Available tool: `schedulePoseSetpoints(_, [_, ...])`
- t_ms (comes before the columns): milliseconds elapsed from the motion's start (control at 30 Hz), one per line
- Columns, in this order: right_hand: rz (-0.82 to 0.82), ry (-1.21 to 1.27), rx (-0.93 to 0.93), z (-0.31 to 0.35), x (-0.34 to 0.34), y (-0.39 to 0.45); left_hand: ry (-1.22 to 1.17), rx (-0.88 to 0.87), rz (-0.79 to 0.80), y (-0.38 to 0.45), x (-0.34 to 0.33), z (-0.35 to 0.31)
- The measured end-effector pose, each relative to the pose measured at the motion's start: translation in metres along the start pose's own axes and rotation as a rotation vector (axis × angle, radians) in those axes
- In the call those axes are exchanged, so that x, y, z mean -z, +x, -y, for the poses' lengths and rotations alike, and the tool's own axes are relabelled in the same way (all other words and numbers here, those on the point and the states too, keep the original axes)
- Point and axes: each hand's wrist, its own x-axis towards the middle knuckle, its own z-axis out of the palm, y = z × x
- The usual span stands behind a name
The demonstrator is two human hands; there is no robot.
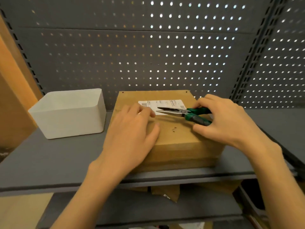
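- A brown cardboard box (173, 138) sits a little right of centre in the frame, on a grey shelf (49, 162).
- A white shipping label (165, 104) is stuck on the box top toward its far edge; it carries barcodes at its left and right ends and lines of small print, too blurred to read.
- The right hand (221, 119), right of centre, grasps the green-and-grey handles of a pair of long-nose pliers (183, 113), fingers and thumb curled round them.
- The pliers point toward the left of the frame, their slim metal tips slightly parted over the lower edge of the label. No brand mark on them is legible.
- The left hand (133, 129) lies flat on the left part of the box top, fingers relaxed and straight, fingertips at the label's left end, holding nothing.
- A small dark speck (174, 129) lies on the box top between the two hands.
- A white plastic bin (69, 114) stands on the shelf at centre left, just beside the box.
- A grey pegboard (148, 47) fills the upper frame.
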Motion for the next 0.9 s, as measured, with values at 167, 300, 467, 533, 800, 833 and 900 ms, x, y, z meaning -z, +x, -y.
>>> schedulePoseSetpoints(167, [0.014,0.038,-0.012,-0.012,0.005,-0.01,-0.017,-0.006,0.0,-0.004,-0.015,-0.022])
schedulePoseSetpoints(300, [0.03,0.086,-0.002,-0.014,0.01,-0.015,-0.018,0.035,-0.009,-0.006,-0.025,-0.024])
schedulePoseSetpoints(467, [0.035,0.084,0.018,-0.021,0.014,-0.018,-0.021,0.111,-0.022,-0.007,-0.027,-0.024])
schedulePoseSetpoints(533, [0.041,0.083,0.027,-0.027,0.015,-0.02,0.004,0.126,-0.049,-0.009,-0.029,-0.025])
schedulePoseSetpoints(800, [0.118,0.001,0.141,-0.044,0.02,-0.014,0.097,0.125,-0.073,-0.009,-0.034,-0.024])
schedulePoseSetpoints(833, [0.127,-0.02,0.161,-0.046,0.021,-0.011,0.1,0.12,-0.075,-0.009,-0.035,-0.024])
schedulePoseSetpoints(900, [0.144,-0.038,0.206,-0.048,0.021,-0.007,0.108,0.115,-0.082,-0.009,-0.035,-0.024])
